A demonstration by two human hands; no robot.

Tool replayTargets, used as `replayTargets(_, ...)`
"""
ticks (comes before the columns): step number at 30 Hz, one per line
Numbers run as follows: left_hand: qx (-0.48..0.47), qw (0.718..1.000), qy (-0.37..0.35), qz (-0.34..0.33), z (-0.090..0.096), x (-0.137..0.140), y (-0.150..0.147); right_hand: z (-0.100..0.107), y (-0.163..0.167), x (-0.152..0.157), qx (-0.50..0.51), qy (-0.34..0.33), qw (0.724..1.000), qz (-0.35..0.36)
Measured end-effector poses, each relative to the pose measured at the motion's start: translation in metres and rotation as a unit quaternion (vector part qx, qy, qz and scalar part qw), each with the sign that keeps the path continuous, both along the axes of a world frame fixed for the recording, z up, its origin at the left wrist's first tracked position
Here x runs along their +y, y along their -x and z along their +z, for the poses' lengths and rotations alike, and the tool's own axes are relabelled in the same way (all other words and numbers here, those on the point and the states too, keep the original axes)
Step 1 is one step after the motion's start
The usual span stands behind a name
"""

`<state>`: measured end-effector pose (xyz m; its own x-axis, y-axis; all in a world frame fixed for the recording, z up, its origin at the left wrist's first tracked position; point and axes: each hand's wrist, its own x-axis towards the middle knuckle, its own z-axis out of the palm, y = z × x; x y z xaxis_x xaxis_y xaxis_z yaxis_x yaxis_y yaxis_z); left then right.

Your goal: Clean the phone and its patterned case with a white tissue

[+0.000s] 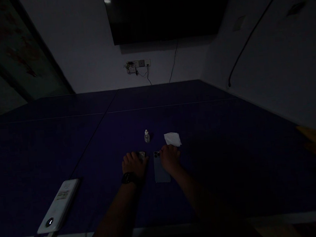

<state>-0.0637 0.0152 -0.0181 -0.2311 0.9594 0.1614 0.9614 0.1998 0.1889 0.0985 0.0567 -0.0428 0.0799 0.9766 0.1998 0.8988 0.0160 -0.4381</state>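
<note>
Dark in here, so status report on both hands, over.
Left hand over dark flat object, mostly covered. Right hand at camera end of blue-grey rectangular phone. Thin white sheet beyond, clear of phone.

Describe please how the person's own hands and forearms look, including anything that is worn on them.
The left hand and the right hand are without gloves. A dark watch sits on the left wrist; nothing worn shows on the right one. The visible forearms have no sleeves; toward the bottom edge they sink into shadow. It is too dark for finer details.
</note>
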Motion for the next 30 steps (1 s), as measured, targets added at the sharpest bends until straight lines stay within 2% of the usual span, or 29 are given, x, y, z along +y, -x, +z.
replayTargets(5, -0.044, 0.999, -0.014, -0.011, 0.003, -0.002, 0.014, 0.0, -0.021, 0.008, 0.053, -0.038, 0.998, -0.008)
replayTargets(8, -0.082, 0.995, -0.015, -0.054, 0.01, 0.004, 0.031, 0.003, -0.049, 0.024, 0.086, -0.066, 0.994, -0.006)
replayTargets(13, -0.173, 0.967, -0.013, -0.187, 0.025, 0.039, 0.048, 0.004, -0.096, 0.063, 0.136, -0.082, 0.987, -0.039)
replayTargets(16, -0.214, 0.952, -0.032, -0.218, 0.033, 0.065, 0.046, 0.001, -0.112, 0.082, 0.155, -0.059, 0.983, -0.075)
replayTargets(19, -0.239, 0.945, -0.054, -0.216, 0.038, 0.086, 0.041, -0.002, -0.114, 0.098, 0.168, -0.026, 0.982, -0.081)
replayTargets(24, -0.258, 0.94, -0.081, -0.208, 0.048, 0.107, 0.037, -0.002, -0.099, 0.125, 0.217, 0.025, 0.975, -0.047)
replayTargets(27, -0.264, 0.937, -0.081, -0.215, 0.052, 0.113, 0.034, 0.002, -0.092, 0.137, 0.278, 0.055, 0.959, -0.014)
replayTargets(30, -0.27, 0.933, -0.077, -0.225, 0.055, 0.116, 0.033, 0.007, -0.088, 0.141, 0.357, 0.079, 0.931, 0.018)
